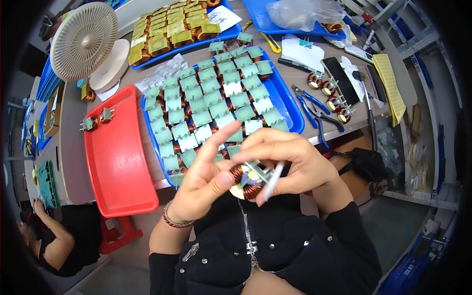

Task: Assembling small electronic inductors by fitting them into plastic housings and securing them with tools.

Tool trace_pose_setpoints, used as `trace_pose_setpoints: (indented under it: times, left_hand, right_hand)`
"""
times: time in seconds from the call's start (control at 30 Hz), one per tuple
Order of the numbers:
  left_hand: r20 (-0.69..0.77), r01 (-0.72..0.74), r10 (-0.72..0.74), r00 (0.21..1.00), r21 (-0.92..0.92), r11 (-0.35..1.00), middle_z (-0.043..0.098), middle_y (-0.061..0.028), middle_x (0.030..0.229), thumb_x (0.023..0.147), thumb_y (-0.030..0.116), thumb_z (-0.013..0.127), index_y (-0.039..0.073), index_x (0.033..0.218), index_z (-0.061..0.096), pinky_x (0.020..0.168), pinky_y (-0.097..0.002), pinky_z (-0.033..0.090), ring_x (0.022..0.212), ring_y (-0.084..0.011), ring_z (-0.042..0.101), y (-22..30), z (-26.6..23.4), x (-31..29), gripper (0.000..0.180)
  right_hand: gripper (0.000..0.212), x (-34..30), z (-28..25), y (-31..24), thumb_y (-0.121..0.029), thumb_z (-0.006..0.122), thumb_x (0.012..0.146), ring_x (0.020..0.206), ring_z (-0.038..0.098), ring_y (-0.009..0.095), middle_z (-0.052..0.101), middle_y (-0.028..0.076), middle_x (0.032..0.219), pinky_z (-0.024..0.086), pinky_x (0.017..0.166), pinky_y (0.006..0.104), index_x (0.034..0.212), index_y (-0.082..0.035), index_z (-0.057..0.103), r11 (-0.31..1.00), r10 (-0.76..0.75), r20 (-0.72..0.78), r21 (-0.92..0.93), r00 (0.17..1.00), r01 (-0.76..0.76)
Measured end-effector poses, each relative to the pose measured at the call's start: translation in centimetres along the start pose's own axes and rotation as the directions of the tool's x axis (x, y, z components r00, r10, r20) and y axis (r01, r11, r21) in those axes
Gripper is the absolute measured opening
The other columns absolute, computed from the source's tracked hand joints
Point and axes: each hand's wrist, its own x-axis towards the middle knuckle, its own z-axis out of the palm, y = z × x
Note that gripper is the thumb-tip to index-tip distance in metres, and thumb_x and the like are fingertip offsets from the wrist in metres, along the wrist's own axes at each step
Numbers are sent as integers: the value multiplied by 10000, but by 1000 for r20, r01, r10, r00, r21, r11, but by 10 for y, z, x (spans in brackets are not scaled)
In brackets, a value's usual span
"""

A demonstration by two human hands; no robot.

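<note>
In front of my chest, both hands meet at a copper-wound toroidal coil (246, 181) with metal pins and pale flat parts. My left hand (200, 181) has its thumb against the coil's winding, with its index finger stretched upward; its other fingers are partly hidden. My right hand (295, 160) is closed round the coil's other side, fingertips over its top. A thin pale plate (274, 182), seen nearly edge-on, sticks out by the right thumb; whether it is fixed to the coil I cannot tell. Beyond my hands, a blue tray (291, 115) carries rows of coils with green boards (201, 118).
At left, a red tray (118, 169) holds two coils near a white fan (86, 42). Another tray of yellow-topped coils (172, 29) stands at the back. Pliers (319, 115), loose coils (333, 103) and a phone (340, 78) lie at right. A person (56, 241) sits far left.
</note>
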Motion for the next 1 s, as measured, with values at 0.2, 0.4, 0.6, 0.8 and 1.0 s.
trace_pose_setpoints:
  times: [0.2,0.4,0.6,0.8,1.0]
  left_hand:
    - [-49,-95,116,992,316,944,582,-219,1012,892,195,518,-12,1369,150,770,-321,472,805,-239,620,1,-21,-1,637]
    - [-262,-78,204,943,424,902,567,-184,1039,902,143,485,-7,1305,308,778,-289,472,832,-194,612,22,-55,-24,465]
    - [-539,-42,337,772,485,873,517,-98,1150,850,60,557,29,1250,416,846,-268,440,987,-134,522,38,-124,-47,425]
    - [-608,352,720,335,789,503,493,-126,1200,774,55,617,39,1214,451,894,-324,421,1107,-235,474,54,-238,-33,471]
    - [-191,548,811,552,817,-181,549,-193,1066,628,-74,500,20,1112,512,887,-426,396,1024,-342,508,78,-334,-22,493]
  right_hand:
    - [471,-3,-47,8,-130,814,552,895,567,208,580,104,956,452,765,306,969,-15,629,895,-131,-150,-442,980,52]
    - [433,-1,-101,83,-44,736,617,955,547,225,572,100,997,427,824,300,1028,-13,605,818,65,-323,-525,944,-236]
    - [422,2,-101,124,-111,767,576,995,539,254,559,104,1051,425,849,341,958,-22,611,686,-48,-291,-704,955,-180]
    - [427,-5,-103,114,-115,769,575,1013,522,264,521,109,1074,411,867,333,962,-23,614,729,86,-377,-607,922,-316]
    - [366,2,-108,117,-130,720,665,999,543,265,566,124,1040,413,881,335,1003,-32,616,687,119,-298,-664,947,-295]
